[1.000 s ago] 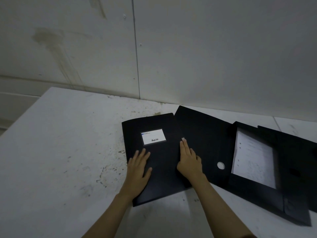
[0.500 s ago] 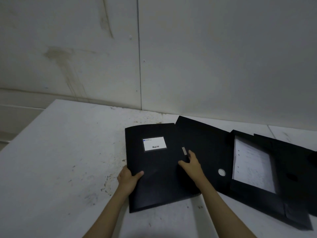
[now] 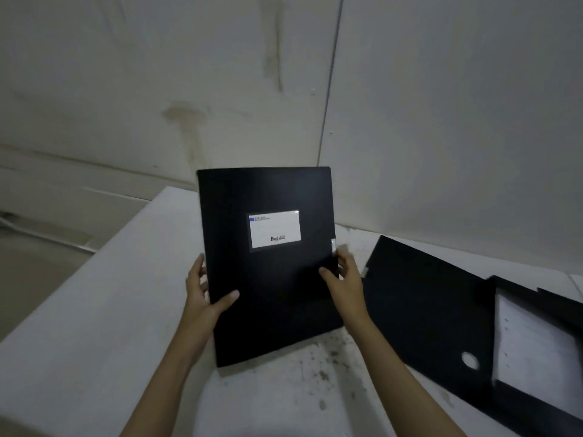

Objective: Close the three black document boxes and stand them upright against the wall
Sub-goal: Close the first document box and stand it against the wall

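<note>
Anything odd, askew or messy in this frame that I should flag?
Only minor things. The table has dark specks and smudges near the held box, which both hands, left hand and right hand, grip. To the right, an open box lies flat with its paper exposed. Nothing looks damaged.

The closed document box [image 3: 271, 279] is plain black, matte, with no pattern. Its label [image 3: 274, 229] is white, with a small blue bar at the top left corner and dark lettering near the bottom edge (too small to read surely). The open document box [image 3: 426, 310] is the same black, with a pale round hole [image 3: 469, 360] low on its flap. The paper [image 3: 533, 348] inside it is white. The tabletop [image 3: 94, 326] is whitish grey, speckled with dark spots. The wall [image 3: 441, 105] is pale grey, streaked with brownish stains
</note>
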